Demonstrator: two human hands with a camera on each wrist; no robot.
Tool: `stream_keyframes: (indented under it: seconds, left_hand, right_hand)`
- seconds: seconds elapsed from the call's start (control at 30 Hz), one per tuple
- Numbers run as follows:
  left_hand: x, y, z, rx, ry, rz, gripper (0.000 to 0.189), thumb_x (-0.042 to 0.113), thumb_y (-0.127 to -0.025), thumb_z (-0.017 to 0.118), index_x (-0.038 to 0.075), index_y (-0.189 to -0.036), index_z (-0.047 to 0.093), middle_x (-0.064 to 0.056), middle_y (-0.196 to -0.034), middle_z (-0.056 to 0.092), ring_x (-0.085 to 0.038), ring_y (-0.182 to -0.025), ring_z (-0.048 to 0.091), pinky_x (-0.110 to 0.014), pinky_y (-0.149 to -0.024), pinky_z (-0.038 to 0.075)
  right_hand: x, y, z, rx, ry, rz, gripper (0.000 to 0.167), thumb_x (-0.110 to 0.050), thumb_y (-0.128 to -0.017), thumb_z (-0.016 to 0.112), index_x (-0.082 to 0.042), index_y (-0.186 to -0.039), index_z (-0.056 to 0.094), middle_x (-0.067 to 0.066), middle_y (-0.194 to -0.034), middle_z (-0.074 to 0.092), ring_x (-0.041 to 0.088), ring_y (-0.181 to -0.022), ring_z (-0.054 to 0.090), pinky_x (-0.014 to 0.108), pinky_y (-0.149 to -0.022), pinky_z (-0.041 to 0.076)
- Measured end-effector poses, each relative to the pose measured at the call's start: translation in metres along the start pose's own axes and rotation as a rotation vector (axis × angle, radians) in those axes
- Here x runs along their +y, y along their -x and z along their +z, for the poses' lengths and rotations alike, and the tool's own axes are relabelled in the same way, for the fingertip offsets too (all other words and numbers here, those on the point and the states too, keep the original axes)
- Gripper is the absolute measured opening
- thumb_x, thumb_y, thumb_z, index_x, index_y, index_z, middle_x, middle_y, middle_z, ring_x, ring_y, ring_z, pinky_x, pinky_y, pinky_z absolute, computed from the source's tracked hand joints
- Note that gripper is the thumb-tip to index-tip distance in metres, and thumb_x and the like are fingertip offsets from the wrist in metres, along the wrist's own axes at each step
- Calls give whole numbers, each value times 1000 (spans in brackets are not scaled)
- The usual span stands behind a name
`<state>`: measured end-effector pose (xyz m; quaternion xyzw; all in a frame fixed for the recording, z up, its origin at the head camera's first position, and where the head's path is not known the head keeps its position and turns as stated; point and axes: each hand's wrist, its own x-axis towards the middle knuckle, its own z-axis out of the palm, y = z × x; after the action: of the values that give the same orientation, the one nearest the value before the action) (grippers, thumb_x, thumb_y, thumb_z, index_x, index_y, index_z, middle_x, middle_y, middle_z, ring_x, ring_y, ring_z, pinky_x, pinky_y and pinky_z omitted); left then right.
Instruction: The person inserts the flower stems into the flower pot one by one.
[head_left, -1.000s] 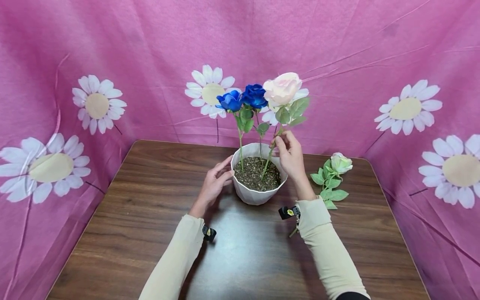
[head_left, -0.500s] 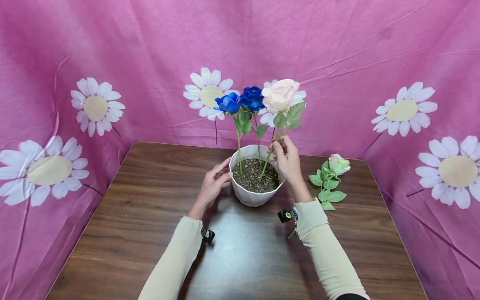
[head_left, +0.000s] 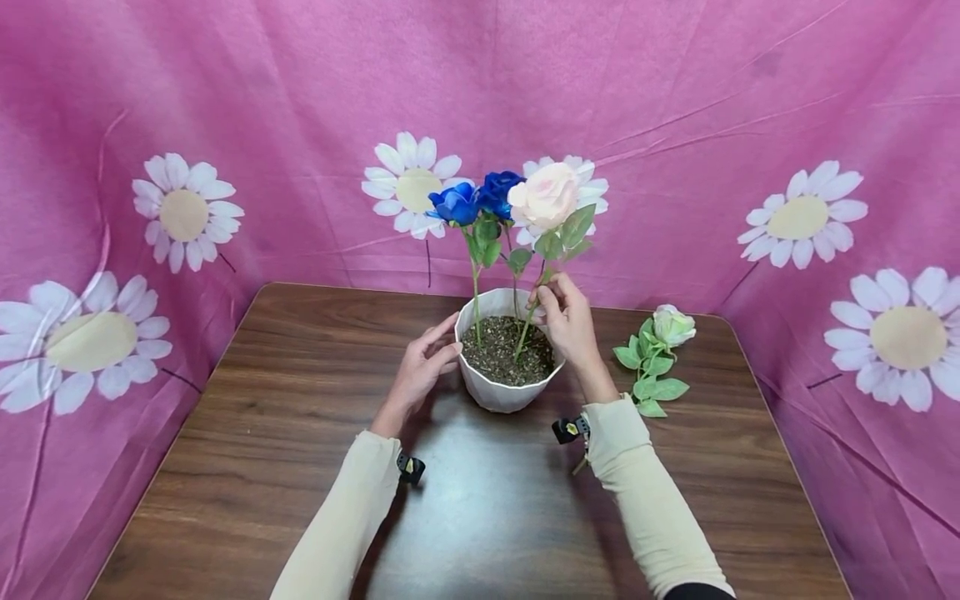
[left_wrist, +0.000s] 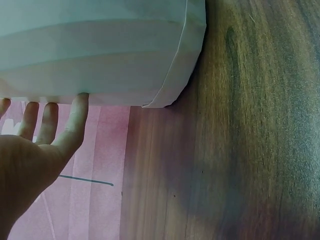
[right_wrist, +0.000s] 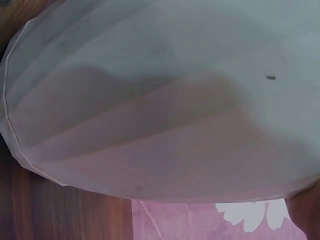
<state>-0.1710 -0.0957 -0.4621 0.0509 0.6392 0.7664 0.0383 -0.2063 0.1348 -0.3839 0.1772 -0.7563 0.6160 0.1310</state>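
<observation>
A white faceted flowerpot (head_left: 501, 395) filled with dark soil stands on the table. My left hand (head_left: 422, 367) rests against its left side; in the left wrist view the fingertips (left_wrist: 80, 102) touch the pot's wall, fairly straight. Between thumb and fingers my right hand (head_left: 573, 325) pinches the green stem of a pale pink rose (head_left: 546, 196), whose lower end meets the soil right of centre. Two blue roses, one on the left (head_left: 454, 203) and a darker one behind (head_left: 498, 193), stand upright in the soil. The pot's wall fills most of the right wrist view.
A whitish-green rose (head_left: 672, 326) with leaves lies on the table right of the pot, its stem passing under the right forearm. The brown wooden table (head_left: 247, 433) is bordered by a pink cloth (head_left: 315, 100) printed with daisies.
The pink rose has come down and leftward, nearer the blue ones, with my right hand lowering along with it. My left hand keeps its place against the pot.
</observation>
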Motion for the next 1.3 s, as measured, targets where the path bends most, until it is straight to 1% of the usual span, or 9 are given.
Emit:
stream_keyframes:
  seconds: [0.13, 0.2, 0.37, 0.53, 0.67, 0.83, 1.07, 1.2, 1.3]
  left_hand:
    - [1, 0, -1, -1, 6, -3, 54, 0, -96, 60, 4, -149, 49, -26, -133, 51, -46, -122, 55, -47, -91, 58]
    - [2, 0, 0, -3, 12, -5, 54, -1, -97, 60, 3, -149, 48, -26, -133, 51, -46, -122, 55, -47, -92, 58]
    - [2, 0, 1, -4, 28, -1, 54, -2, -97, 60, 2, -149, 48, -26, -134, 50, -45, -123, 55, -44, -91, 59]
    - [3, 1, 2, 6, 30, 7, 54, -3, -96, 60, 1, -149, 47, -26, -133, 50, -44, -123, 55, -42, -90, 59]
    - [3, 3, 2, 2, 18, 9, 54, -3, -96, 59, 0, -149, 47, -27, -133, 50, -46, -122, 55, -43, -90, 59]
    - [0, 2, 0, 8, 9, 16, 53, -2, -97, 60, 1, -149, 48, -26, -133, 50, -47, -123, 55, -46, -91, 58]
    - [1, 2, 1, -7, 13, 10, 54, 0, -97, 60, 2, -149, 48, -26, -135, 50, -44, -124, 55, -50, -95, 56]
    - [0, 2, 1, 4, 20, 8, 53, -1, -97, 60, 2, -149, 48, -26, -136, 50, -44, -124, 54, -49, -94, 57]
    - [-1, 1, 0, 7, 22, 12, 53, -1, -97, 60, 2, -149, 48, -26, -136, 50, -44, -124, 55, -47, -93, 58]
  right_hand:
    - [-2, -1, 2, -41, 30, 1, 13, 6, -102, 51, 16, -97, 56, 34, -86, 64, 42, -68, 64, 60, -61, 59]
    - [-4, -1, 1, -57, 50, 10, 12, 5, -102, 53, 16, -98, 58, 35, -85, 65, 35, -66, 66, 58, -60, 60]
    - [-7, 0, -1, -58, 72, 25, 12, 4, -101, 54, 15, -98, 59, 34, -87, 66, 30, -66, 68, 54, -60, 61]
    - [-2, -2, 0, -61, 53, 39, 14, 4, -103, 52, 18, -101, 56, 36, -92, 66, 52, -76, 67, 56, -66, 60]
    - [13, -4, -1, -56, 12, 83, 15, 4, -103, 50, 18, -105, 55, 37, -97, 65, 56, -83, 66, 48, -68, 62]
    - [24, -7, -2, -19, 16, 78, 20, -1, -102, 57, 16, -110, 62, 35, -103, 67, 43, -84, 70, 33, -70, 63]
    - [20, -9, -17, 73, 235, -15, 16, -8, -96, 70, 6, -104, 74, 23, -94, 73, 31, -80, 71, 15, -71, 57]
    - [21, -6, -30, 90, 292, 3, 16, -9, -95, 71, 4, -105, 75, 22, -90, 73, 8, -74, 68, 11, -67, 54]
    - [26, -2, -39, 74, 256, 31, 21, -6, -96, 70, 8, -112, 72, 26, -93, 72, -4, -70, 63, 11, -66, 54]
